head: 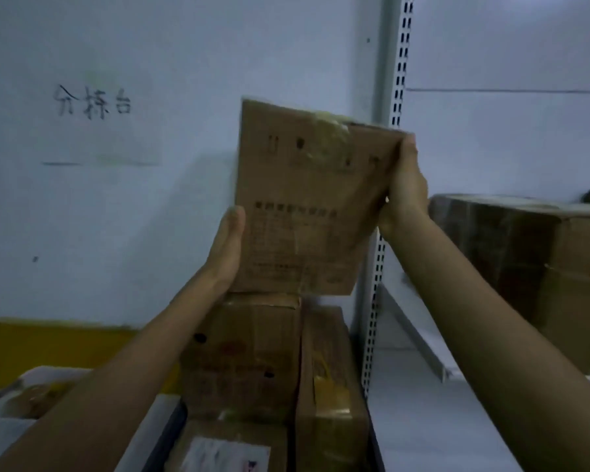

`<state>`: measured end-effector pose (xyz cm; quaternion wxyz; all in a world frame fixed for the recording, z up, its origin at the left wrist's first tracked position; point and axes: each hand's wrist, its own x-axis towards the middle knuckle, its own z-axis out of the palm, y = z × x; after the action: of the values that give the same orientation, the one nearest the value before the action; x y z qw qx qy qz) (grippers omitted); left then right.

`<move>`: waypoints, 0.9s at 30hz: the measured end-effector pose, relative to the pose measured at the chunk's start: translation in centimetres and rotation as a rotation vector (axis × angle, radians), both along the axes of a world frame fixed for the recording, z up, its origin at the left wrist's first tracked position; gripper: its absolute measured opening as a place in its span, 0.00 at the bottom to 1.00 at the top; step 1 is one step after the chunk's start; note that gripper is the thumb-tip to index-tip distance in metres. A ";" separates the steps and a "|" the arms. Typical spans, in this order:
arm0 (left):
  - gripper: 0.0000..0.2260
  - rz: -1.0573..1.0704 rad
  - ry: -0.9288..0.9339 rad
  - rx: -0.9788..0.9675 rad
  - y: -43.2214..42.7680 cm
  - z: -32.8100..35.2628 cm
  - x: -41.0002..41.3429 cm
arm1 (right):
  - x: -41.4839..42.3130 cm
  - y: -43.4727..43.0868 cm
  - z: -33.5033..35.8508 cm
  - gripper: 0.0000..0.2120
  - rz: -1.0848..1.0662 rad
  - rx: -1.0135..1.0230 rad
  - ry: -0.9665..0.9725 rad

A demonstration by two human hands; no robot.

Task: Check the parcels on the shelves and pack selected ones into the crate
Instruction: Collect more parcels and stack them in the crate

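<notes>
Fingers [408,144] of both hands clamp tilted cardboard parcel [307,199].

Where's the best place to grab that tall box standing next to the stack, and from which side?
Judging by its pose, take the tall box by its two broad faces near the top, coming from above. It stands upright on a narrow end, close beside the stack, so only its top and right side look open. The hands hold another box.

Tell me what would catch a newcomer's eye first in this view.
A tilted cardboard box held up mid-frame, left hand flat on its side, right hand gripping the far edge. Below it sit stacked parcels; handwritten characters mark the white wall upper left.
</notes>
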<state>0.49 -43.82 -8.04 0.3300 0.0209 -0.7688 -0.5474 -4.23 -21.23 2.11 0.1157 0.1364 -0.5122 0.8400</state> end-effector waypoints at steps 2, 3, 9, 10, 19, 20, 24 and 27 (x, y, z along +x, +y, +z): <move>0.39 -0.067 -0.093 -0.005 -0.3 -0.7 -0.5 | 0.1 -1.3 -1.5 0.19 -0.131 0.226 0.096; 0.39 -0.060 -0.117 -0.020 -0.5 -0.8 -0.7 | 0.0 -1.9 -2.5 0.24 -0.163 0.290 0.143; 0.41 -0.133 -0.097 -0.112 0.6 -0.2 0.2 | 0.2 -1.6 -5.5 0.29 -0.255 0.382 0.179; 0.39 -0.176 -0.118 -0.129 1.2 -0.3 0.5 | 0.6 -1.0 -5.4 0.29 -0.294 0.377 0.200; 0.54 0.038 -0.465 -1.296 0.0 -3.4 1.9 | 4.5 5.1 -7.2 0.25 -0.394 0.315 0.186; 0.53 0.069 -0.465 -1.314 -0.5 -3.8 1.8 | 4.8 5.2 -7.7 0.25 -0.395 0.283 0.154; 0.50 0.047 -0.461 -1.279 -0.8 -3.2 1.8 | 5.7 6.1 -9.4 0.22 -0.409 0.208 0.084; 0.48 0.026 -0.470 -1.251 -1.1 -3.0 1.6 | 6.5 7.6 -10.0 0.23 -0.440 0.224 0.095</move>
<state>2.13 -44.88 -11.01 0.1102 -0.0462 -0.9925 0.0247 2.23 -13.66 -7.88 0.3037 0.0730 -0.6134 0.7254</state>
